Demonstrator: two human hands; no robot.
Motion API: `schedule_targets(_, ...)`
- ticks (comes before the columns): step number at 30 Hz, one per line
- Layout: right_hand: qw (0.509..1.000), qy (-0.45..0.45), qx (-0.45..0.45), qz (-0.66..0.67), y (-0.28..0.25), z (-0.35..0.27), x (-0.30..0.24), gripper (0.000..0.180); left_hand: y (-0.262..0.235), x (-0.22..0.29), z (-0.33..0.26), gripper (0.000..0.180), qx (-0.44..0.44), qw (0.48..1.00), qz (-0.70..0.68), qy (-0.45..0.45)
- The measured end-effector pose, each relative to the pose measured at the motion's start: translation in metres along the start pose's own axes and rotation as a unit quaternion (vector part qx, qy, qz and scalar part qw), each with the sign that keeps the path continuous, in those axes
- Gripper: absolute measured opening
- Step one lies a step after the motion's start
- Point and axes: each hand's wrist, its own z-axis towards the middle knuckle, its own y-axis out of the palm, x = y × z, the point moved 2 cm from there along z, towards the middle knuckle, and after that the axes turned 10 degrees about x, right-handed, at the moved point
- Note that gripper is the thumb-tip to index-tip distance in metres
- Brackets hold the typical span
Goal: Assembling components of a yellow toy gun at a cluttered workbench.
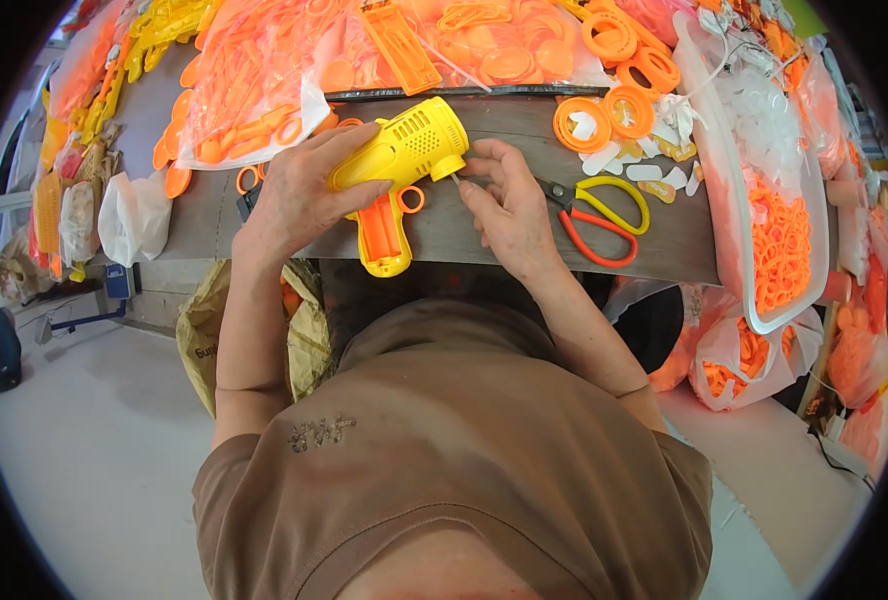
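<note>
My left hand (304,185) is closed around the body of a yellow plastic toy gun (409,145), thumb on the near side and fingers over the far side. The gun's round vented end points right, and its grip, with an orange inside, hangs toward me. An orange ring trigger (413,199) sits beside the grip. My right hand (509,205) is at the gun's small round nozzle, fingers curled together; whatever they pinch is hidden. Scissors (604,222) with one yellow and one red handle lie against the right hand, their blades partly covered by it.
Bags of orange parts (264,90) fill the far side of the grey table (654,235). Orange rings (632,110) and white labels (644,172) lie right of centre. A clear bin (814,250) of small orange rings stands at the right edge. A paper sack (309,340) is below the table.
</note>
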Motion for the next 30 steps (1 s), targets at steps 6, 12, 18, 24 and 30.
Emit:
schedule_targets(6, 1.000, 0.015, -0.003, -0.005, 0.001, 0.002, -0.005, 0.045, 0.002, 0.002, -0.002, 0.054, -0.003, 1.000, 0.024, 0.012)
schedule_targets(12, 0.994, 0.078, 0.020, 0.068, 0.007, 0.001, -0.020, 0.057, 0.009, 0.003, -0.011, 0.053, 0.031, 0.999, 0.028, 0.012)
schedule_targets(18, 0.994, 0.068, 0.062, 0.065, 0.021, 0.011, -0.011, 0.063, 0.012, 0.002, -0.014, 0.054, 0.040, 0.999, 0.025, 0.014)
schedule_targets(24, 0.984, 0.053, 0.078, 0.150, 0.020, 0.005, -0.011, 0.061, 0.014, 0.000, -0.015, 0.069, 0.065, 0.996, -0.058, -0.002)
schedule_targets(30, 0.979, -0.013, 0.055, 0.196, 0.011, -0.024, -0.036, 0.064, 0.000, 0.001, -0.016, 0.083, -0.022, 0.937, -0.297, -0.180)
